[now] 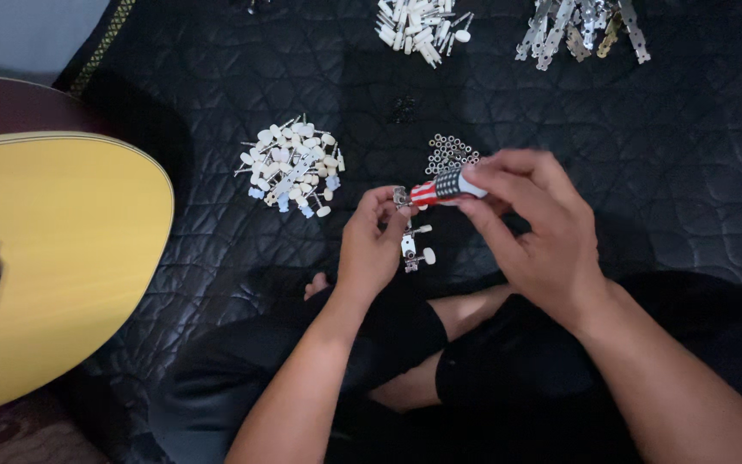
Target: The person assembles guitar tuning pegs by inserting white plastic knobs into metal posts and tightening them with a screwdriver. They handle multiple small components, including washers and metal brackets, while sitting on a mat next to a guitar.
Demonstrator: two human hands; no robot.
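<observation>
My right hand [530, 223] grips a short screwdriver [441, 186] with a red, white and black handle, its tip pointing left. My left hand [374, 245] pinches a metal guitar tuner strip [411, 243] with white knobs, which hangs down from my fingers. The screwdriver tip meets the top of the strip by my left thumb. Both hands hover over a black quilted blanket [663, 155], above my crossed legs.
A yellow acoustic guitar body [40, 266] lies at the left. On the blanket sit a pile of white-knobbed tuner pegs [292, 166], a cluster of small metal washers [450, 153], more white pegs [418, 26] and metal plates [579, 27] at the far edge.
</observation>
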